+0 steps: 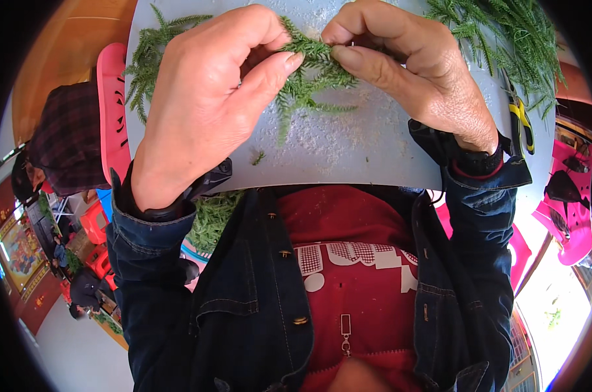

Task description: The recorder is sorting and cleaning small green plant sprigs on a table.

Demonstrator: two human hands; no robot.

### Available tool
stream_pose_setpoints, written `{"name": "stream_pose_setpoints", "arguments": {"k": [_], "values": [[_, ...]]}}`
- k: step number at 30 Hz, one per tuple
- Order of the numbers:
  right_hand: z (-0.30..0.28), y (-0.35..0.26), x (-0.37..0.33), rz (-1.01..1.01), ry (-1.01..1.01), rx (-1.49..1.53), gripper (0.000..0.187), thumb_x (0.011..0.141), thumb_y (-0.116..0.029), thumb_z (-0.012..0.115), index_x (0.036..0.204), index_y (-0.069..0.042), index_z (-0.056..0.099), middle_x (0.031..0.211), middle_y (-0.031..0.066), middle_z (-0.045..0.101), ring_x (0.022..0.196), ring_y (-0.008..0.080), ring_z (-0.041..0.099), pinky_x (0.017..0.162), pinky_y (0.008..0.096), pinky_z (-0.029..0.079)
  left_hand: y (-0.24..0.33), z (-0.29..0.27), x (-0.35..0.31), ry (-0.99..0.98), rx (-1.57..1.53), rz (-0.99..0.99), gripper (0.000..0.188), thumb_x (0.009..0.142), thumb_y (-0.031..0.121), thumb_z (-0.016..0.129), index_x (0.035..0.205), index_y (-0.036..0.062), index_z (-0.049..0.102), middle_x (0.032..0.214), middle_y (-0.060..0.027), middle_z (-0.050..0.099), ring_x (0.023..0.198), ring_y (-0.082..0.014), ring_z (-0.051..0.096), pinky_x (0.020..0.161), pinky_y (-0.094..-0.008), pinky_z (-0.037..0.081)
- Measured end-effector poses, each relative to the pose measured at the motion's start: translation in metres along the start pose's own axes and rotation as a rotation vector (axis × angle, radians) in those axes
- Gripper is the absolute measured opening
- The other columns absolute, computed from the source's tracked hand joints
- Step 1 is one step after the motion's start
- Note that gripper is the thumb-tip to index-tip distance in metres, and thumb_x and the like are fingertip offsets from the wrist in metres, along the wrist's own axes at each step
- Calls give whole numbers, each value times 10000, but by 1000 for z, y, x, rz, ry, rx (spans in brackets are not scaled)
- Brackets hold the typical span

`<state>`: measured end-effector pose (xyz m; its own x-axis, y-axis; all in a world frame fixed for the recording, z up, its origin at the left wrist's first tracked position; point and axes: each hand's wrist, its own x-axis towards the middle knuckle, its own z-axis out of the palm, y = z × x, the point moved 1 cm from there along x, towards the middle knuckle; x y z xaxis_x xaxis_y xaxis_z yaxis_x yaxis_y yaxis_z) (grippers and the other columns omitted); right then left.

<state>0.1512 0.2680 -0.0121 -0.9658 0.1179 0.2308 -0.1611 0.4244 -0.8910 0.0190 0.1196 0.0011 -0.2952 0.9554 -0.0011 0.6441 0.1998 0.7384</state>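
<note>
A small green artificial pine sprig (pixel 315 75) is stretched between my two hands above the table. My left hand (pixel 211 95) pinches one end between thumb and forefinger. At the other end, the thumb and forefinger of my right hand (pixel 413 68) are pressed together on the sprig's tip. Several needled side twigs hang down between the hands. More green sprigs (pixel 153 59) lie beyond my left hand, and a thicker pile of green branches (pixel 505 39) rests at the far right.
The grey table (pixel 374 160) is dusted with white flecks. Pliers with yellow-and-black handles (pixel 521 124) lie at its right edge. Pink chairs (pixel 113 111) stand on both sides. Greenery (pixel 214 219) fills a container below the table on my left. Other people (pixel 64 137) are at the left.
</note>
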Motion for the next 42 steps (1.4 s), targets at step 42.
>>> {"name": "stream_pose_setpoints", "arguments": {"k": [42], "values": [[17, 46, 17, -888, 180, 219, 119, 824, 18, 600, 798, -23, 492, 715, -2, 502, 639, 63, 453, 545, 215, 369, 4, 19, 10, 320, 293, 210, 66, 824, 18, 601, 839, -13, 545, 734, 9, 517, 662, -45, 464, 590, -193, 377]]}}
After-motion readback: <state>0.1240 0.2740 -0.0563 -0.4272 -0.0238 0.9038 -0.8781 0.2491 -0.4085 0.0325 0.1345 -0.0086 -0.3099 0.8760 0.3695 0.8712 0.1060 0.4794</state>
